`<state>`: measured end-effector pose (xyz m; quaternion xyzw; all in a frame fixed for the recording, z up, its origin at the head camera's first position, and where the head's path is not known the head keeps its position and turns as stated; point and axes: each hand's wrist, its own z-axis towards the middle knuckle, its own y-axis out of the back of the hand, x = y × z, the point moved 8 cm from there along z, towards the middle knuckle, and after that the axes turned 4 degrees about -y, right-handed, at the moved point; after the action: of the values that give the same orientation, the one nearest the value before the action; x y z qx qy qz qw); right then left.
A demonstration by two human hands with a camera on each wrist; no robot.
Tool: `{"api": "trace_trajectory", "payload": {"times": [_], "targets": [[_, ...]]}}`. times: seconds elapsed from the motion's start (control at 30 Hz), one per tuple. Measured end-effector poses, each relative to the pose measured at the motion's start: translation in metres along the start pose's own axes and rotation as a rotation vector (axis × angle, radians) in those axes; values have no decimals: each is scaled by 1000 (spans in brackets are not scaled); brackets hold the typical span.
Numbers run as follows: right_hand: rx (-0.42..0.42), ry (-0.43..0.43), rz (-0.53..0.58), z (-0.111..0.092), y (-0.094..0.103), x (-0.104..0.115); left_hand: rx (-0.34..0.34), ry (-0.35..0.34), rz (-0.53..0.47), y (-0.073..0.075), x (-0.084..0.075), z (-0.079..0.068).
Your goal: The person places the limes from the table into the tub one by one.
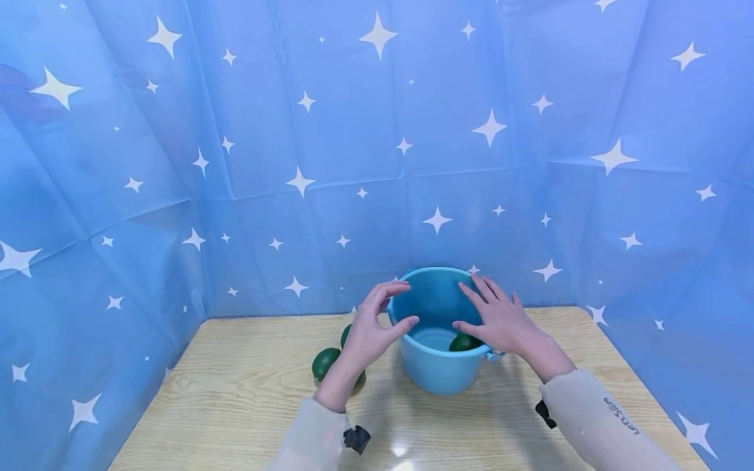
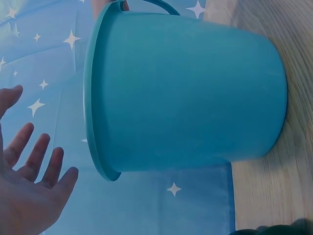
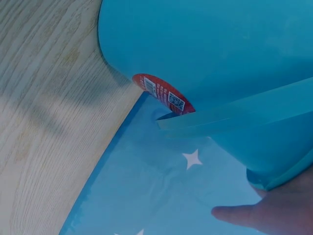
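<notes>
A light blue plastic bucket stands upright on the table, its mouth tipped toward my view. My left hand is at its left rim, fingers bent loosely and thumb apart, holding nothing. In the left wrist view those fingers show a gap from the rim. Over the right rim reaches my right hand, fingers spread above the mouth. Inside the bucket lies a dark green, smooth, rounded fruit, partly covered by the right hand. Another such green fruit sits beside my left wrist, with more partly hidden behind that arm.
The bucket's handle hangs down along its outer side, near a red sticker with printed codes. Below is a pale wood-grain table. A blue star-patterned curtain closes off the back and both sides.
</notes>
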<state>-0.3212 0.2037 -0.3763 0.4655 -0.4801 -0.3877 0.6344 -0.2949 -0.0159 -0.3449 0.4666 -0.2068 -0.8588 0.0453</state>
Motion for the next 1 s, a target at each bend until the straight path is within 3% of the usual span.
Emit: {"api": "trace_trajectory", "payload": {"times": [0.4,1.0], "targets": [[7,5,4,1,0,0,-25,14,-8,14,8,-6],[20,1,13,0,0,2,-50,45,-56,24,16,-14]]}}
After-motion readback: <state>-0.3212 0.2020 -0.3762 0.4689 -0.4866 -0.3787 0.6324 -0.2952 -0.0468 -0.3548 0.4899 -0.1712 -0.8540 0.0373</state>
